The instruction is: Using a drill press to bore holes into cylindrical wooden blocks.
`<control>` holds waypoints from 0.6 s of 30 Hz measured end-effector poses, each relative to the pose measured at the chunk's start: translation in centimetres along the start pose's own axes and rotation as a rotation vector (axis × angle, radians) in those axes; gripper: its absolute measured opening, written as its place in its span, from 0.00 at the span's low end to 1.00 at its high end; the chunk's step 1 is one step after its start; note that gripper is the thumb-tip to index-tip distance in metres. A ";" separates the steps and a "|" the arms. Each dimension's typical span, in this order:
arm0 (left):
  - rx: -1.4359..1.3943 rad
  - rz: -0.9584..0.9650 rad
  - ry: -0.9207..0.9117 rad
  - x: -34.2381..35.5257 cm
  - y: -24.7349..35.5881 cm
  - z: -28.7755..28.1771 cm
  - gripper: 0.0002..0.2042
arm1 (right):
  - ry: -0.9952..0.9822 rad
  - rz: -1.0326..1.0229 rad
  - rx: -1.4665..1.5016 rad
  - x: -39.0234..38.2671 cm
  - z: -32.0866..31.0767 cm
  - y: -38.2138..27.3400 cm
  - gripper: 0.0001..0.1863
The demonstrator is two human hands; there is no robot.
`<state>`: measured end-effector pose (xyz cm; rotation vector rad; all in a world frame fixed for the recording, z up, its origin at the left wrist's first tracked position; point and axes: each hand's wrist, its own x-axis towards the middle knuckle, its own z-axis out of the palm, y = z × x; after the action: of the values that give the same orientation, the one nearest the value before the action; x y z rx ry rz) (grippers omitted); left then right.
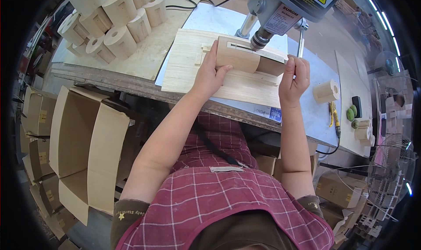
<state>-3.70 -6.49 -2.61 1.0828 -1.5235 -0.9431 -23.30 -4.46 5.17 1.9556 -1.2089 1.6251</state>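
My left hand [209, 73] grips a rounded wooden block [237, 56] that lies on a pale wooden jig board [193, 70] under the drill press [280, 9]. The chuck and bit [258, 39] stand right above the block's top face. My right hand [293, 80] is closed around the press's metal feed lever [300, 42], just right of the block. A single hollow wooden cylinder [326, 91] rests on the grey bench right of my right hand.
Several stacked hollow wooden cylinders [116, 24] fill the bench's far left. An open cardboard box [87, 149] stands below the bench on my left, more boxes [337, 188] lower right. A yellow-handled tool [334, 116], green round pieces [352, 113] and a fan [388, 171] lie right.
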 end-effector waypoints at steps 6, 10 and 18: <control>-0.067 -0.149 -0.049 0.0 1.1 -0.5 0.36 | -0.174 0.181 -0.227 8.0 -4.2 -2.3 0.09; -0.078 -0.108 -0.074 0.3 1.9 0.2 0.36 | -0.390 0.438 -0.204 16.3 -4.1 -1.2 0.17; -0.078 -0.071 -0.112 0.4 2.4 2.8 0.34 | -0.454 0.538 -0.109 16.6 -4.8 -1.7 0.16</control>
<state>-6.86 -6.02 -0.84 1.0496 -1.5335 -1.1190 -25.16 -6.62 22.26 2.1128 -2.0982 1.3088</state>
